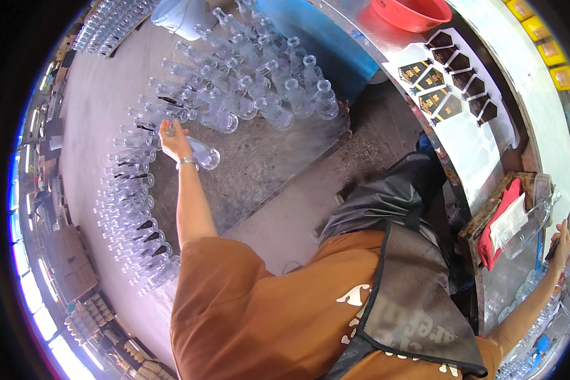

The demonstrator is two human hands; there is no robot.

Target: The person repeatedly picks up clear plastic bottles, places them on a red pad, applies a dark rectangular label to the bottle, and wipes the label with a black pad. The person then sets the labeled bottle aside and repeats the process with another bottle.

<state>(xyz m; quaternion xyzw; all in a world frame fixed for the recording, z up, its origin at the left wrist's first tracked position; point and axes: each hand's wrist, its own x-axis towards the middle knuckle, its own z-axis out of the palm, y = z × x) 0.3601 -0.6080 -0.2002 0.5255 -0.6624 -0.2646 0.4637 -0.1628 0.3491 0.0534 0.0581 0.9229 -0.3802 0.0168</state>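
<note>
My left hand (176,140) is stretched out to the left, its fingers closed at the narrow end of a clear glass bottle (206,156). The bottle is tilted, its wide base pointing toward the lower right. Beside that hand, many clear glass bottles (218,117) stand close together on a dark board. A long curved row of similar bottles (130,202) runs toward me on the left. At the far right edge my right hand (560,246) has bent fingers next to clear glass; what it grips is hard to see there. Several more clear bottles (532,291) lie below that hand.
On the bench at right, dark labels with gold print (434,79) lie on a white sheet (481,152). A red basin (415,14) is at its far end. A wooden stand (541,183) bears red and white cloths and a bottle. A white bucket (177,18) stands at the back.
</note>
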